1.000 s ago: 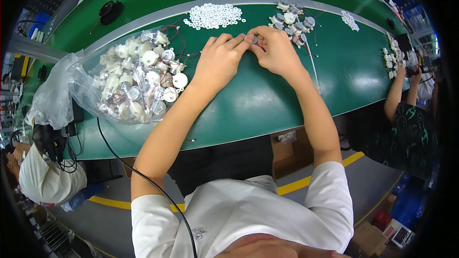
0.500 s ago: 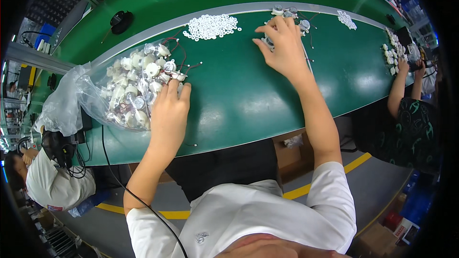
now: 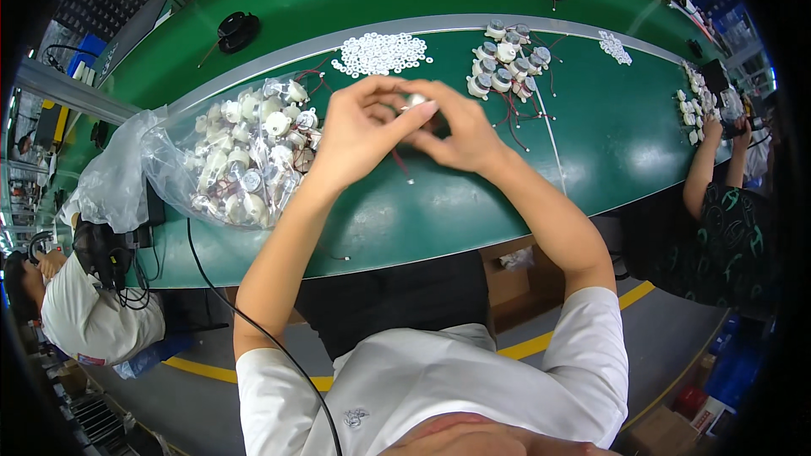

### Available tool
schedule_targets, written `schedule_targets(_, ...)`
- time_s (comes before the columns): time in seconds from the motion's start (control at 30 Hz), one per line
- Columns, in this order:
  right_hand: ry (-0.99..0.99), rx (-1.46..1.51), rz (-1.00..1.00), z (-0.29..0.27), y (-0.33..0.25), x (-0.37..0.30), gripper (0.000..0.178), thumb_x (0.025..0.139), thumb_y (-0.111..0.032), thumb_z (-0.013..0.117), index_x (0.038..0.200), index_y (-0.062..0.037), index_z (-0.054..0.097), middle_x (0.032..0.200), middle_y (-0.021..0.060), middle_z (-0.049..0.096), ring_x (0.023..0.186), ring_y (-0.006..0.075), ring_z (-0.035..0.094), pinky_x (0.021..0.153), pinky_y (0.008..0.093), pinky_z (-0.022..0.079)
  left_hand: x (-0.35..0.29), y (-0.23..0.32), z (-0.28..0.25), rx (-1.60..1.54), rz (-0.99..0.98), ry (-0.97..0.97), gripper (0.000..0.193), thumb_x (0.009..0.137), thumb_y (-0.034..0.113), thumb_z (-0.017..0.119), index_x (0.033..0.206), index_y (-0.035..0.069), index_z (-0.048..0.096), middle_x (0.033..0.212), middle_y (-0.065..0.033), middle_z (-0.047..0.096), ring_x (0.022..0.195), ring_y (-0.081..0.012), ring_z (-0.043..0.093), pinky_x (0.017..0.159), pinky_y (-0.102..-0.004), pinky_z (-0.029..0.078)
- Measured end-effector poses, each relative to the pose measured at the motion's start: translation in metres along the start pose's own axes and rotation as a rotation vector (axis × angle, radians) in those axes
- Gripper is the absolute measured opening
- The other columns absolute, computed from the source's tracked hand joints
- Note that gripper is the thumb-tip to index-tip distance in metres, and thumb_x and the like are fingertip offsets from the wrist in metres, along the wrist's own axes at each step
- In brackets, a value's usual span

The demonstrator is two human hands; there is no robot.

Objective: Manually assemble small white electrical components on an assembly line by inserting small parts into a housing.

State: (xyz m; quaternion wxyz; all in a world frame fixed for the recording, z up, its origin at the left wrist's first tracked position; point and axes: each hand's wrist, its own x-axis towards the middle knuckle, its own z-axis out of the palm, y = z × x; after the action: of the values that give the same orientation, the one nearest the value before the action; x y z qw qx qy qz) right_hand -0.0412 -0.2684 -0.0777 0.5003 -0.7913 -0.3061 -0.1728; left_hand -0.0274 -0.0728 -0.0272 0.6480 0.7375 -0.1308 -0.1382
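Observation:
Over the middle of the bench, my left hand (image 3: 359,131) and my right hand (image 3: 463,131) meet with fingers curled around one small white motor-like part (image 3: 416,101). Most of it is hidden by the fingers; a dark red wire (image 3: 400,160) with a white plug end hangs below. To the left lies a clear plastic bag (image 3: 173,160) full of similar white plastic and metal parts (image 3: 245,152) with wires. Beyond my hands is a spread of small white rings (image 3: 380,53). A group of wired parts (image 3: 505,59) stands to the right, their round grey faces mostly upward.
The green bench (image 3: 473,211) has a raised metal strip along its far side. A black cable (image 3: 211,300) crosses by my left arm. Two black round items (image 3: 238,32) lie beyond the strip. Co-workers sit at left (image 3: 101,312) and right (image 3: 731,228); more white rings (image 3: 615,47) lie far right.
My left hand has left the bag and my right hand has come back from the group of parts. They now meet at the middle around one wired part. The group at right is uncovered.

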Motion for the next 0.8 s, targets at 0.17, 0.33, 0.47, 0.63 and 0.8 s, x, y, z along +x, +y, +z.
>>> schedule_targets(0.17,0.204,-0.237,0.102,-0.032,0.013,0.008,0.043,0.093,-0.006,0.076,0.134,-0.0079,0.066,0.095,0.0117,0.073,0.067,0.0173,0.067,0.061,0.0301,0.054,0.043,-0.022,0.029,-0.122,0.147,0.055,0.041,0.101,0.026,0.075,0.129,-0.001,0.06,0.105,-0.01,0.075,0.089,-0.0119,0.07,0.079,-0.028,0.056)
schedule_targets(0.33,0.138,-0.227,0.189,-0.057,0.02,0.016,0.037,0.102,-0.011,0.067,0.139,-0.0078,0.062,0.087,0.0144,0.07,0.068,0.0194,0.063,0.065,0.0347,0.051,0.058,-0.052,0.035,0.89,0.583,0.379,0.048,0.096,0.008,0.067,0.142,0.008,0.053,0.107,-0.0093,0.078,0.098,-0.0284,0.068,0.087,-0.0424,0.054)
schedule_targets(0.47,0.131,-0.05,0.266,-0.052,0.018,0.011,0.033,0.105,-0.012,0.064,0.136,-0.0025,0.059,0.092,0.0117,0.07,0.077,0.0166,0.065,0.072,0.0319,0.052,0.063,-0.063,0.036,1.002,0.543,0.324,0.059,0.087,0.0,0.066,0.144,0.011,0.052,0.11,-0.0076,0.078,0.104,-0.0314,0.065,0.094,-0.0462,0.051)
schedule_targets(0.63,0.156,0.356,0.391,-0.052,0.024,0.011,0.027,0.11,-0.019,0.058,0.13,-0.0005,0.06,0.097,0.0046,0.069,0.085,0.0121,0.062,0.08,0.0269,0.051,0.057,-0.058,0.036,1.049,0.509,0.24,0.057,0.087,0.003,0.07,0.142,0.011,0.055,0.111,-0.0045,0.079,0.106,-0.0295,0.065,0.096,-0.0433,0.05)
schedule_targets(0.8,0.265,1.081,0.622,-0.052,0.028,0.014,0.026,0.111,-0.026,0.055,0.118,-0.0018,0.064,0.088,0.0015,0.063,0.083,0.0117,0.058,0.088,0.0334,0.055,0.031,-0.053,0.031,0.854,0.475,0.179,0.059,0.088,0.006,0.075,0.143,0.012,0.055,0.11,-0.003,0.079,0.111,-0.0269,0.063,0.098,-0.0417,0.049)
